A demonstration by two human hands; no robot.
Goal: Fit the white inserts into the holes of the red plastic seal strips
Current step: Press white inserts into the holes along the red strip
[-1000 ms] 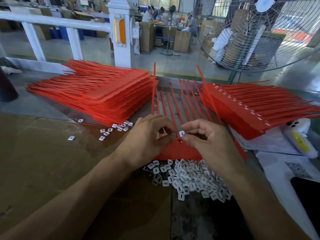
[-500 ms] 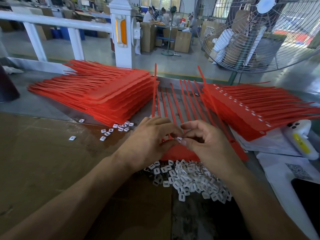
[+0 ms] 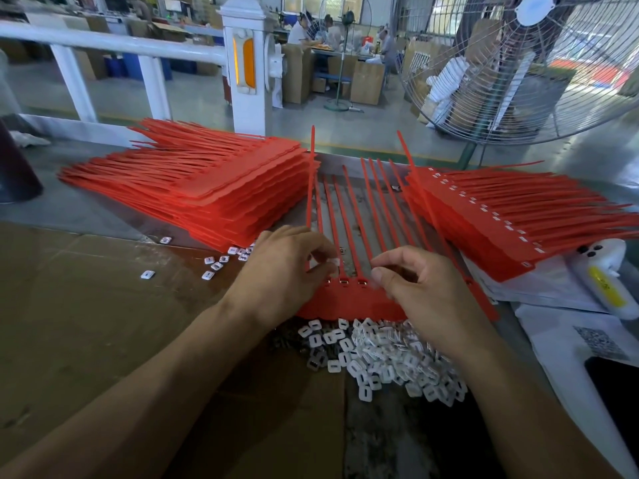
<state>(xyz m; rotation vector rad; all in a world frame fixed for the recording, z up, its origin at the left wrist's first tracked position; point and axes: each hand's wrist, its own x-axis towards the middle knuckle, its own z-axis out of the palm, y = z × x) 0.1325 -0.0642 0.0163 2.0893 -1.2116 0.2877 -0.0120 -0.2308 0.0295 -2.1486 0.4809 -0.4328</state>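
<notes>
A red seal strip sheet lies in the middle of the bench, its thin tails pointing away from me. Small holes along its head edge show pale inserts. My left hand pinches a white insert between thumb and fingertips just above the left end of that edge. To the right, my right hand rests on the sheet with its fingers curled; nothing shows between its thumb and forefinger. A heap of white inserts lies just in front of the sheet, between my wrists.
A tall stack of red strips is at left, with loose inserts by it. Another stack, with white inserts fitted, is at right. A white device and papers lie far right, a fan behind.
The white insert that my right hand pinched is now between my left hand's fingertips. Both hands have drawn slightly apart over the sheet's head edge.
</notes>
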